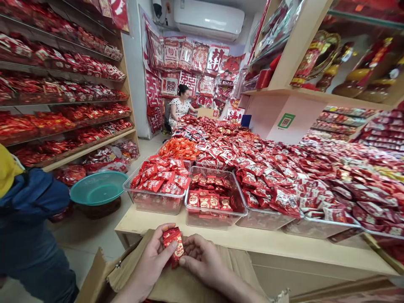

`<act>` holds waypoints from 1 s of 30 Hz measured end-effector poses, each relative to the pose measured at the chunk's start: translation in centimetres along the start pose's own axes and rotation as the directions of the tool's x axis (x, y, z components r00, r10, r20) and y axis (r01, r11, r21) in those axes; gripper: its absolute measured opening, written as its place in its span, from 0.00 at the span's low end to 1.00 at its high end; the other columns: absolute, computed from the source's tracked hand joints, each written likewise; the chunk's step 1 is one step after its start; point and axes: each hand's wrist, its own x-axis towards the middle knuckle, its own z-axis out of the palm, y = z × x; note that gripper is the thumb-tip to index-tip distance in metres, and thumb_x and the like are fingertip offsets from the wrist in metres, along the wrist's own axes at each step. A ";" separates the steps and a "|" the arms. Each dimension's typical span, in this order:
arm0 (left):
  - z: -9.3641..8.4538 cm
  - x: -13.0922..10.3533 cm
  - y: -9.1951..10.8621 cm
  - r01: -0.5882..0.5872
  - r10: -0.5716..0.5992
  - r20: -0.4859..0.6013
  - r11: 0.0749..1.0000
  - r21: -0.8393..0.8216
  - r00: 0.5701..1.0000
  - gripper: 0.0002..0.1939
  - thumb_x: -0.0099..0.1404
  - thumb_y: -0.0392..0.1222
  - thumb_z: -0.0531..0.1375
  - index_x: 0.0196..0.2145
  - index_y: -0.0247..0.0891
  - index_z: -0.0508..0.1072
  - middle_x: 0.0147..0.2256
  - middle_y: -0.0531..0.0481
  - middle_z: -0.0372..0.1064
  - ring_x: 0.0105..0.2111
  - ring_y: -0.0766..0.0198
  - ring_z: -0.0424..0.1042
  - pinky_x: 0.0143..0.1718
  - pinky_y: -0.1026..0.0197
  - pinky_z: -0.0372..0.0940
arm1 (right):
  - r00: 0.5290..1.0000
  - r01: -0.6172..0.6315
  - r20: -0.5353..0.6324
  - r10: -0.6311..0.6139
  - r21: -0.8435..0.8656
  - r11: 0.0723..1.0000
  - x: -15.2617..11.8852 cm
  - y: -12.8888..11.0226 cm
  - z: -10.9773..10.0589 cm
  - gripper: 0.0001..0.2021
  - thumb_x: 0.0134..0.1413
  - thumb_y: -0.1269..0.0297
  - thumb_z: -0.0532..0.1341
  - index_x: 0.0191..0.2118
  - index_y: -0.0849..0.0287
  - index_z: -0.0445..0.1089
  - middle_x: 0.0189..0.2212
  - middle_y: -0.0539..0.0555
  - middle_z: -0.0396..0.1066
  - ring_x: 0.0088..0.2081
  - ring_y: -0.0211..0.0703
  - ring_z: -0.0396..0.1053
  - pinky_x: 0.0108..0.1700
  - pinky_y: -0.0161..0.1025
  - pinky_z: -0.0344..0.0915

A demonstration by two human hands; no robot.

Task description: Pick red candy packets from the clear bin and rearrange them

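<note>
My left hand [158, 254] is closed around a small stack of red packets [174, 243] with gold print, its thumb across the front one. On the right side of the same packets, my right hand [202, 254] has its thumb and fingers curled in against their lower edge. Both hands are above an open cardboard box [126, 269]. Just beyond them, on the cream counter, a clear bin [217, 221] holds rows of similar red and gold packets. To its left sits another clear bin [154, 204], heaped with red packets.
More heaped bins [268, 219] line the counter [284, 242] to the right. Shelves of red goods [63, 113] and a teal basin [98, 189] are at the left. A person in blue [31, 235] stands at the left edge; another person [181, 105] sits at the back.
</note>
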 end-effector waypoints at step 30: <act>0.5 0.2 -0.1 0.059 -0.071 -0.063 0.984 -0.170 0.995 0.21 0.47 0.43 0.66 0.39 0.42 0.68 0.31 0.54 0.71 0.28 0.65 0.68 0.30 0.63 0.65 | 0.980 0.143 0.197 0.036 -0.812 0.566 10.9 -4.0 -11.2 0.10 0.50 0.68 0.55 0.36 0.60 0.73 0.34 0.56 0.73 0.34 0.42 0.68 0.36 0.34 0.59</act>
